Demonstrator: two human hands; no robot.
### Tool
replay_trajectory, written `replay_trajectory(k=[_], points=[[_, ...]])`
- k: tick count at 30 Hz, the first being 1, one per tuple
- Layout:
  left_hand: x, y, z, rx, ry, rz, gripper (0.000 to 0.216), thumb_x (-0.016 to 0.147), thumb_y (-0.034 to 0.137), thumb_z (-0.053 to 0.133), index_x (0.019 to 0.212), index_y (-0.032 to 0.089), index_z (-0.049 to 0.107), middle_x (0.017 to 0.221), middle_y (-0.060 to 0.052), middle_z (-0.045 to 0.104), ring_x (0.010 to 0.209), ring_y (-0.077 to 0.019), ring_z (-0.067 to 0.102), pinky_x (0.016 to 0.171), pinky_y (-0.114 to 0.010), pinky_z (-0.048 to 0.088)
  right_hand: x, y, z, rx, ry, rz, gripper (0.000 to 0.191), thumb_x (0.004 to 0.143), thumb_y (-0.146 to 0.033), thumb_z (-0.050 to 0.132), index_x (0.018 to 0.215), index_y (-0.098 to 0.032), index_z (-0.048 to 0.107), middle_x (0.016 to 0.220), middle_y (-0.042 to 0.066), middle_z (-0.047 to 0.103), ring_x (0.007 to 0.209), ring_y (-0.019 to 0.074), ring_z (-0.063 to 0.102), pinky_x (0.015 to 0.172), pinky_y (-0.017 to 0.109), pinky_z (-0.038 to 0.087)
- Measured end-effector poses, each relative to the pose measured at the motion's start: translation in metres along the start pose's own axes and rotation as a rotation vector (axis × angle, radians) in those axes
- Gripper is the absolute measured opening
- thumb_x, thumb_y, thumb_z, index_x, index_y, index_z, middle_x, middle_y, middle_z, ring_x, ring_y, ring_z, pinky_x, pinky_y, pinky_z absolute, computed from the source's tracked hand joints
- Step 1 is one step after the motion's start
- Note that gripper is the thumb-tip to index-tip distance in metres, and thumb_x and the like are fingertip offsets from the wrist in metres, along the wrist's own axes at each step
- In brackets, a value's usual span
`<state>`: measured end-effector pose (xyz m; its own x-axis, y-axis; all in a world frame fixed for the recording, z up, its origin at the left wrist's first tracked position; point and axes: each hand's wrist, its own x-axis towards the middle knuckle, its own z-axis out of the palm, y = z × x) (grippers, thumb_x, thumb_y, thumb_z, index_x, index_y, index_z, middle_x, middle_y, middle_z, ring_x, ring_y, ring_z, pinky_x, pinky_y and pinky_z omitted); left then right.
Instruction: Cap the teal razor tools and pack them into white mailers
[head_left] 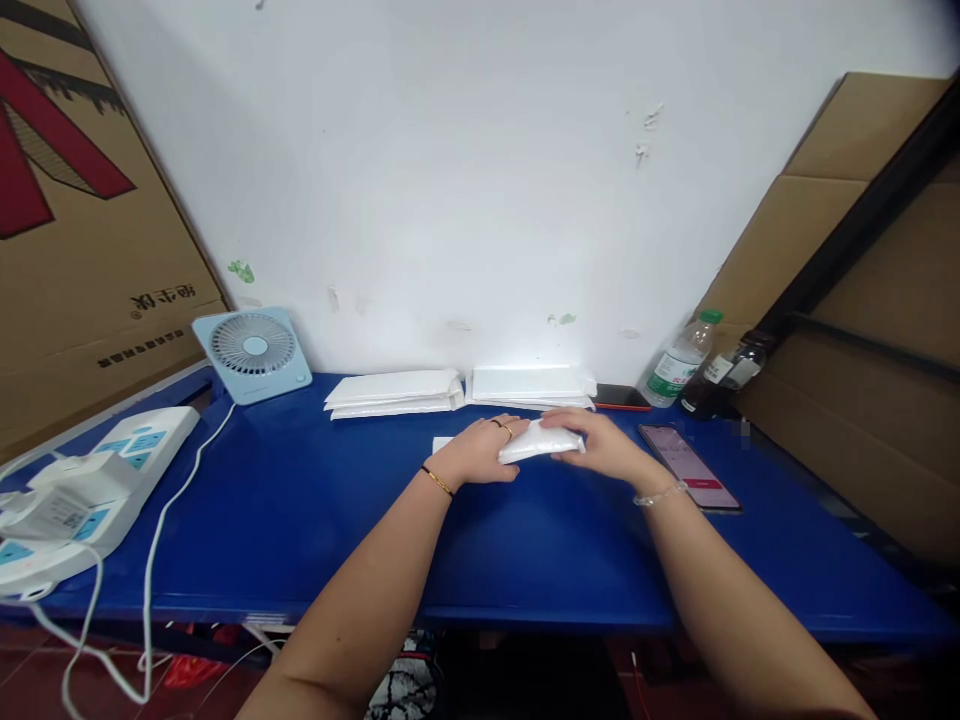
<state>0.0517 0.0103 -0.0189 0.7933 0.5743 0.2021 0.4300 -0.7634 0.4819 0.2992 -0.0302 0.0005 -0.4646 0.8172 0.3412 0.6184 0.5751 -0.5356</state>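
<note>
A small, soft-looking white packet [541, 441] is between my two hands, just above or on the blue table [360, 520]; which of these I cannot tell. My left hand [482, 450] grips its left end, fingers over the top and thumb below. On the other end, my right hand [596, 443] is closed with fingers above and thumb at the near side. Part of a flat white piece [442, 443] shows beside my left hand, the rest hidden. Behind the hands, two stacks of flat white packets, a left stack [396, 392] and a right stack [531, 386], lie along the wall.
A blue fan [255, 352] and a white power strip [142, 445] with plugs and cables occupy the left. To the right are a lit phone [690, 468], a dark phone [621, 398], a green-capped bottle [681, 362] and a dark bottle [724, 378]. Cardboard [90, 260] flanks the table.
</note>
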Motion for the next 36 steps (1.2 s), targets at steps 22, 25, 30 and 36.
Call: replay_trajectory(k=[22, 25, 30, 36], points=[[-0.014, -0.024, -0.006, 0.085, -0.148, -0.339, 0.103, 0.05, 0.058, 0.075, 0.138, 0.016, 0.04, 0.144, -0.018, 0.038, 0.132, -0.0344, 0.036, 0.104, -0.041, 0.033, 0.002, -0.01, 0.052, -0.458, -0.209, -0.078, 0.065, 0.082, -0.023, 0.052, 0.144, -0.03, 0.034, 0.15, 0.007, 0.033, 0.136, 0.028, 0.032, 0.112, 0.051, 0.024], [-0.02, -0.038, -0.021, -0.051, -0.088, -0.301, 0.094, 0.057, 0.058, 0.072, 0.137, 0.019, 0.04, 0.141, -0.015, 0.044, 0.126, -0.0308, 0.045, 0.101, -0.037, 0.039, 0.007, -0.014, 0.059, -0.458, -0.205, -0.119, 0.061, 0.084, -0.013, 0.044, 0.142, -0.03, 0.037, 0.143, 0.006, 0.044, 0.127, 0.0243, 0.046, 0.1, 0.043, 0.043], [-0.034, -0.073, -0.054, 0.141, 0.468, -0.461, 0.059, 0.076, 0.029, 0.057, 0.133, 0.017, 0.045, 0.13, -0.014, 0.052, 0.12, -0.0282, 0.049, 0.101, -0.039, 0.038, 0.016, 0.0, 0.037, -0.536, 0.01, 0.001, 0.06, 0.084, -0.009, 0.038, 0.139, -0.031, 0.042, 0.141, 0.001, 0.047, 0.121, 0.0221, 0.054, 0.093, 0.039, 0.05], [-0.042, -0.089, -0.072, 0.418, 0.722, -0.696, 0.054, 0.07, 0.009, 0.05, 0.123, 0.023, 0.053, 0.12, -0.011, 0.052, 0.114, -0.0284, 0.047, 0.093, -0.041, 0.04, 0.046, 0.04, -0.004, -0.636, 0.312, 0.245, 0.057, 0.084, -0.012, 0.037, 0.138, -0.027, 0.044, 0.14, 0.0, 0.048, 0.12, 0.0241, 0.054, 0.096, 0.041, 0.049]])
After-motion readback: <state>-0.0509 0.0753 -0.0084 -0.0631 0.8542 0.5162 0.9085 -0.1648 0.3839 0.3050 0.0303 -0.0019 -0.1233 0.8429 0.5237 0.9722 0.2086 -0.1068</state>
